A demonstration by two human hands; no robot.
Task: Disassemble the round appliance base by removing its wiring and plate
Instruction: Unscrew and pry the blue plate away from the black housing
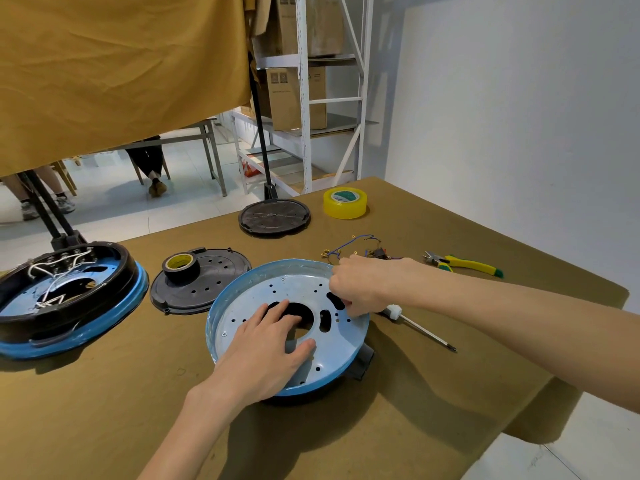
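Note:
The round appliance base, blue-rimmed, lies in front of me with its silver perforated metal plate facing up. My left hand presses flat on the plate, its fingers reaching into the central hole. My right hand pinches at the plate's right edge near a slot; what it holds between the fingertips is hidden. A bundle of removed wiring with blue leads and brass terminals lies on the table just behind the right hand.
A second base with white wires sits at the left. Two black covers lie behind, one bearing a black tape roll. Yellow tape, pliers and a screwdriver lie to the right.

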